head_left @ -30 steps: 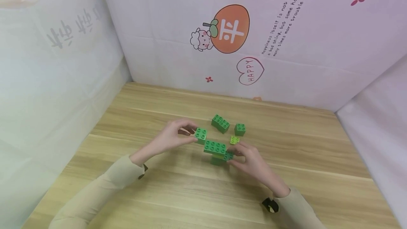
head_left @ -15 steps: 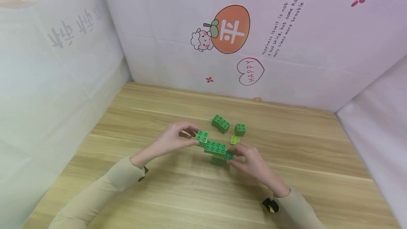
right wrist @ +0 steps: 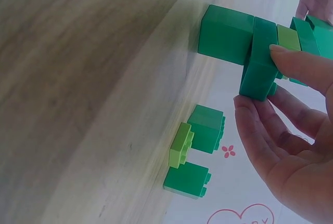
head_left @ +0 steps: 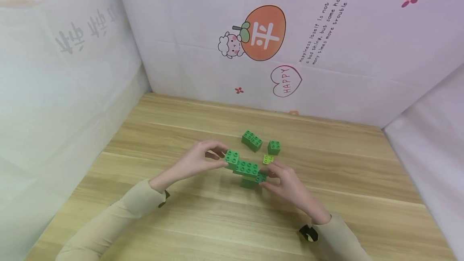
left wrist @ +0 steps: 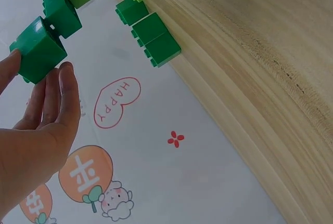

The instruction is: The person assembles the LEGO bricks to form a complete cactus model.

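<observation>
My left hand (head_left: pixel 197 159) pinches a square green toy building brick (head_left: pixel 232 158) between thumb and fingers. That brick sits at the left end of a longer green brick (head_left: pixel 247 168), which tops a small stack. Under it the right wrist view shows a lime brick (right wrist: pixel 287 38), then a green brick (right wrist: pixel 258 63) jutting sideways, with a tall green block (right wrist: pixel 226 34) as base. My right hand (head_left: pixel 290 188) grips the jutting brick's end, thumb on one face and fingertips opposite. In the left wrist view, the square brick (left wrist: pixel 39 52) overhangs the long one's end.
Behind the stack lie two green bricks (head_left: pixel 251 141) side by side, another green brick (head_left: pixel 274 148), and a small lime brick (head_left: pixel 268 159) close to my right fingers. White printed cloth (head_left: pixel 203 63) walls off the back and sides of the wooden table (head_left: pixel 174 228).
My left hand has moved slightly right and toward me, bringing the square green brick from beside the long brick onto its left end. The right hand has held its place.
</observation>
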Available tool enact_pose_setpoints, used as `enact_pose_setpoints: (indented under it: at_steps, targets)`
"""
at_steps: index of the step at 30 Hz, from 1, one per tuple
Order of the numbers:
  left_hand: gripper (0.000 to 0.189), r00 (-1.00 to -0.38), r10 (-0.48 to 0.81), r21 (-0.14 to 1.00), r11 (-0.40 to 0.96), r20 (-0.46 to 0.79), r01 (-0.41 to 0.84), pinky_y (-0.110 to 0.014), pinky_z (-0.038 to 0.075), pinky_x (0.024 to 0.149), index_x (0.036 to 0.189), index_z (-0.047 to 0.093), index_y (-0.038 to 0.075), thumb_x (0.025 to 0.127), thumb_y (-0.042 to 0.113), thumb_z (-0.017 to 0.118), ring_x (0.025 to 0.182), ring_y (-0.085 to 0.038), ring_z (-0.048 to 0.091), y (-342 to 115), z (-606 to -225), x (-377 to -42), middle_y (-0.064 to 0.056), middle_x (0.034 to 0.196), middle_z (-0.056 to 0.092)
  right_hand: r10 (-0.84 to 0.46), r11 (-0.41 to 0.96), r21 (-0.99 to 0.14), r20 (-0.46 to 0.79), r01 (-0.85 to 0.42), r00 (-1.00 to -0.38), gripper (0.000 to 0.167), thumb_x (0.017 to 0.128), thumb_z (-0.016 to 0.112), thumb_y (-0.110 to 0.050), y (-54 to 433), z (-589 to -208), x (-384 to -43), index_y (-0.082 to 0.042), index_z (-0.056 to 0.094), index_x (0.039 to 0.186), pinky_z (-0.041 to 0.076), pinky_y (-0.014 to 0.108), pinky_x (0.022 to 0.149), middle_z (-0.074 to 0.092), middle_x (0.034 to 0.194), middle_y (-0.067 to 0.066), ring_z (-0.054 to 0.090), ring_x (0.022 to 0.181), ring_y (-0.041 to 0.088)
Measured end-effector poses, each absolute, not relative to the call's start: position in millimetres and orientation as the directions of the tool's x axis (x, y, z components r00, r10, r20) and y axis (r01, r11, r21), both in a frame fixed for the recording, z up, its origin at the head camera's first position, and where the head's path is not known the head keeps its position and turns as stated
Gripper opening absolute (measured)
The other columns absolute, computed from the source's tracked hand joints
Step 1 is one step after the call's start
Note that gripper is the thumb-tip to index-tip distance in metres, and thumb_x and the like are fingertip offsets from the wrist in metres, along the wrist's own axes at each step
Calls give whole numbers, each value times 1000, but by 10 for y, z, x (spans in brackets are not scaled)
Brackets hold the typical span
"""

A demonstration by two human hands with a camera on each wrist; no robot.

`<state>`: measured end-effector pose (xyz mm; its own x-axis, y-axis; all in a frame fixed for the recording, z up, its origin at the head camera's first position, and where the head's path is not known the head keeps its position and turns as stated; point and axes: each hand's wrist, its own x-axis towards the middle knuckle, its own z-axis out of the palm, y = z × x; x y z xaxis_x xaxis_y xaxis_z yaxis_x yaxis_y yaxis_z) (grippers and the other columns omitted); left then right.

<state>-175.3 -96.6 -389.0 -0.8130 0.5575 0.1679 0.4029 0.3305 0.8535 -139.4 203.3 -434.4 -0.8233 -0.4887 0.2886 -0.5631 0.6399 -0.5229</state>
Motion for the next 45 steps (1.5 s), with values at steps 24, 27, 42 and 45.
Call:
enact_pose_setpoints:
  at_steps: [24, 27, 42, 45]
  targets:
    - [35, -808, 570, 867, 318, 149, 384, -21, 60, 88, 118, 63, 0, 86, 9, 75, 105, -33, 67, -913, -3930, -1740, -15, 113, 70, -491, 636, -529, 286, -562, -823, 33, 75, 84, -7, 2030, -4331, -1398, -3, 70, 104, 64, 30, 78, 70, 98, 7, 70, 88, 21]
    - [37, -811, 572, 873, 327, 123, 363, -21, 59, 90, 119, 61, 0, 86, 10, 75, 107, -32, 67, -898, -3935, -1738, -15, 114, 70, -490, 636, -530, 283, -561, -824, 33, 75, 84, -7, 2031, -4327, -1394, -4, 70, 104, 64, 31, 78, 70, 98, 7, 70, 88, 21]
    - [35, -776, 607, 876, 265, 173, 402, -21, 60, 89, 120, 59, 4, 89, 10, 73, 100, -25, 72, -871, -3993, -1718, -16, 116, 70, -496, 645, -521, 273, -560, -825, 33, 76, 83, -7, 2024, -4306, -1393, -3, 69, 106, 64, 31, 79, 70, 101, 8, 70, 90, 21]
    - [35, -778, 600, 870, 267, 186, 414, -21, 60, 89, 120, 59, 4, 89, 11, 73, 100, -24, 72, -866, -4009, -1715, -16, 115, 70, -497, 644, -520, 273, -561, -824, 34, 75, 83, -6, 2018, -4294, -1390, -3, 69, 106, 64, 32, 79, 70, 101, 8, 70, 90, 21]
